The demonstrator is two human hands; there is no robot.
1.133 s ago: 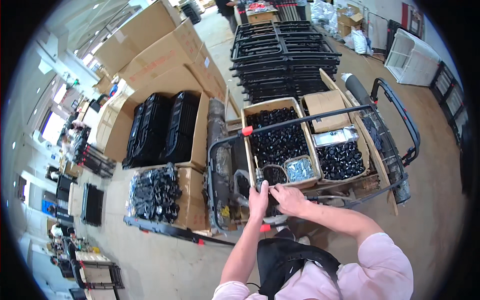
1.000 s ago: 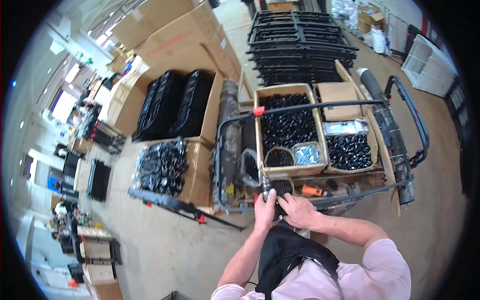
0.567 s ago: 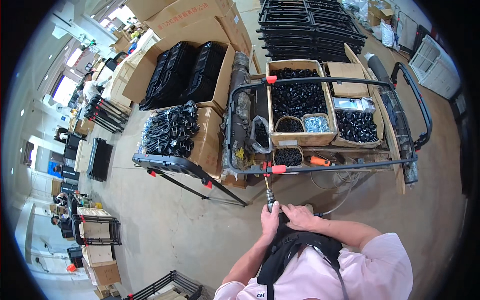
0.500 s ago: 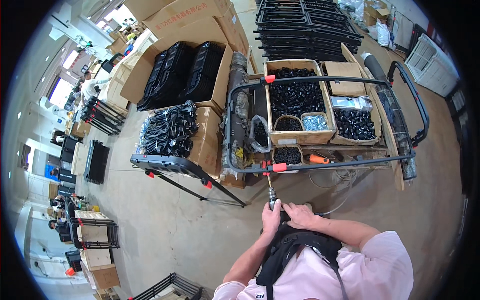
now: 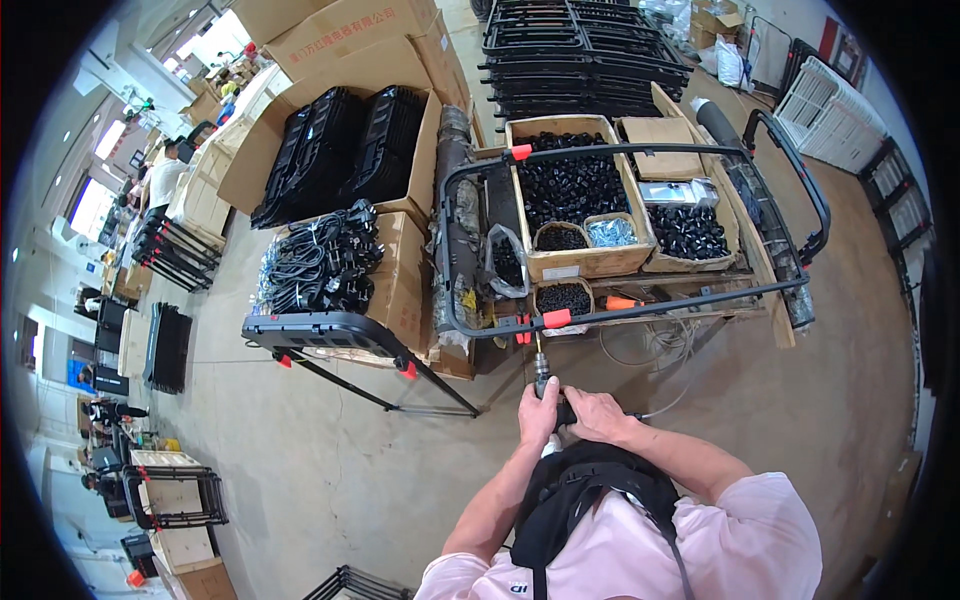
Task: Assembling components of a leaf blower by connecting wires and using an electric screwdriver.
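Note:
Both hands are wrapped round a dark power drill (image 5: 543,384) in front of my body. My left hand (image 5: 537,414) grips its front part, just behind the metal chuck. My right hand (image 5: 598,414) closes round the rear, which is mostly hidden by the fingers. From the chuck a thin bit points away from me to the near bar of a black tubular frame (image 5: 660,313). The bit's tip is at the bar, close to a small red part (image 5: 522,329); whether it touches cannot be made out. A red clip (image 5: 557,319) sits on the bar beside it.
Beneath the frame stand cartons of black plastic parts (image 5: 570,180), a tub of silvery screws (image 5: 611,232) and a tub of small black pieces (image 5: 563,298). An orange-handled tool (image 5: 624,303) lies near. Coiled cables (image 5: 320,258) fill the left. A hose (image 5: 672,405) trails right.
The whole view has shifted, so the frame and cartons appear farther left and slightly higher. The drill has come a little closer to the near bar, with both hands still on it.

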